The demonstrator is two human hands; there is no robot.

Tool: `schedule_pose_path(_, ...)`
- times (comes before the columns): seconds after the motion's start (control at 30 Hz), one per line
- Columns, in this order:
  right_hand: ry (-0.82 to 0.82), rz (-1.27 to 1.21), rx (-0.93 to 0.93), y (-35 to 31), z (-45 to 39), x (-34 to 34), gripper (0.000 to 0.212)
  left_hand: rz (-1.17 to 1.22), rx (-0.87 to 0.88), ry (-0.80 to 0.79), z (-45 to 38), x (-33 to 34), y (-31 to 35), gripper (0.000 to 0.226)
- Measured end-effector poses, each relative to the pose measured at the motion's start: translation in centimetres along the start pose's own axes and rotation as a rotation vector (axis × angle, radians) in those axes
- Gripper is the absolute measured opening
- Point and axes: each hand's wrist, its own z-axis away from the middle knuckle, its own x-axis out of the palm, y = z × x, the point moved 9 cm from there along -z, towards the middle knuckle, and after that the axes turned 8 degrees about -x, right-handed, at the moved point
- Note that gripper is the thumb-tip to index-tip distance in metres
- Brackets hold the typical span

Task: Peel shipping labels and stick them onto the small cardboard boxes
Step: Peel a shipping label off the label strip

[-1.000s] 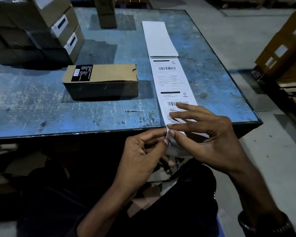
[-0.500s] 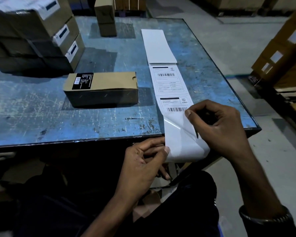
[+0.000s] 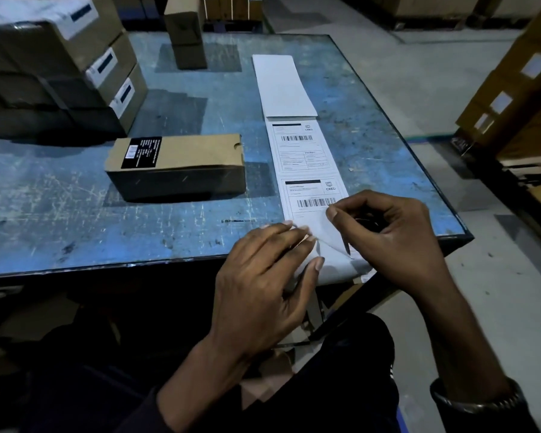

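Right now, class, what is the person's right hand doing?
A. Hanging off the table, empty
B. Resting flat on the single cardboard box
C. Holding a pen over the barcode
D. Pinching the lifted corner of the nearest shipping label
D: the right hand pinches the curled-up corner of the nearest shipping label, while the left hand presses the backing strip at the table edge.

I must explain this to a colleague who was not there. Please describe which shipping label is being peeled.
On the blue table, a white label strip runs along the right side. The label being peeled is the nearest printed one, at the front edge, its corner pinched by the right hand; the label behind it lies flat.
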Motion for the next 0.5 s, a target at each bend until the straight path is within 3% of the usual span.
schedule_pose_path(0.17, -0.003, 0.032, 0.024, 0.5, -1.0, -0.2, 0.014, -0.016, 0.048, 0.010, 0.9, 0.3, 0.2, 0.028)
schedule_pose_path(0.33, 0.152, 0.030, 0.112, 2.9, -3.0, -2.7, 0.014, -0.019, 0.059, 0.034, 0.5, -0.1, 0.2, 0.024)
schedule_pose_path(0.5, 0.138, 0.059, 0.147, 4.2, -4.1, -3.1, 0.013, 0.028, 0.027, 0.057, -1.1, -0.7, 0.1, 0.017)
